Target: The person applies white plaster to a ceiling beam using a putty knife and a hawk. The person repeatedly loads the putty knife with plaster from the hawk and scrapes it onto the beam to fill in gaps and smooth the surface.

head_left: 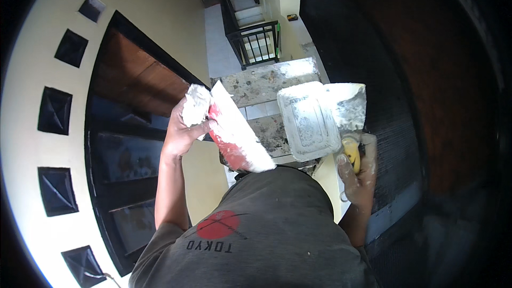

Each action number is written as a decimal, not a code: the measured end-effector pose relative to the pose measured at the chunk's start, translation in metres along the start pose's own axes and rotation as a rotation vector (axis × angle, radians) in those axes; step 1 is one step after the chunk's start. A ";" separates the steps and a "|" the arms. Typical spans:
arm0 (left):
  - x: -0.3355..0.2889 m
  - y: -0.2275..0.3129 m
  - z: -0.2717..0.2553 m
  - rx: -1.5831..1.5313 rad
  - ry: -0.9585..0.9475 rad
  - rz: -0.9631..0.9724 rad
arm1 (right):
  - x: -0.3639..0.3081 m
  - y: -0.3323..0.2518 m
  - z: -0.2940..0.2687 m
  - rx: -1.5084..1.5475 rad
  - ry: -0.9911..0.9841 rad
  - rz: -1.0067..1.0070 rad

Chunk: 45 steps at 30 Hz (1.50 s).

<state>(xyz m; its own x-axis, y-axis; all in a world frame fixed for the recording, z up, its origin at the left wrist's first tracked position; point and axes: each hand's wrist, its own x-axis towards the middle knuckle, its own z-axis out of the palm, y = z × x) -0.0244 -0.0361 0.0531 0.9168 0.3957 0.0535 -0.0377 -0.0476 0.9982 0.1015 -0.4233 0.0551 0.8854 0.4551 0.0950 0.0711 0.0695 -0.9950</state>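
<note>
My left hand (180,130) is closed on a red flat spreader (230,149), its thumb pressed on the near face. White paste coats much of the spreader. A white, lumpy mass (196,105) sits at the same hand's fingers; I cannot tell whether it is paste or crumpled material. My right hand (364,173) grips a putty knife (350,152) by its yellow handle, the wide blade pointing away and smeared white. Overlapping the blade is a white rectangular plastic lid or tub (308,122), streaked with grey; what supports it is hidden. Both hands are raised in front of my dark shirt.
Paste-spattered boards (256,84) lie beyond and below my hands. Farther off stands a black metal railing (258,42) above pale floor tiles (217,37). A dark-framed door (133,144) and a cream wall with square openings (55,111) are on the left; a dark panel (368,48) is on the right.
</note>
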 end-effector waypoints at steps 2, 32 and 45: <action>0.000 0.005 0.007 -0.143 0.057 -0.006 | 0.005 0.000 0.008 -0.115 -0.074 -0.049; 0.053 0.102 0.089 -0.403 0.244 0.284 | 0.018 -0.001 0.039 -0.522 0.059 -0.394; 0.045 0.103 0.103 -0.138 0.530 0.504 | -0.005 -0.078 0.017 -0.885 0.196 -0.671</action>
<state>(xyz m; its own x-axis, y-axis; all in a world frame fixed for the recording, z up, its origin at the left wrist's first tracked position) 0.0539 -0.1171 0.1556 0.4616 0.7477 0.4773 -0.4847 -0.2381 0.8417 0.0837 -0.4157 0.1327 0.5972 0.4094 0.6897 0.7912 -0.4417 -0.4229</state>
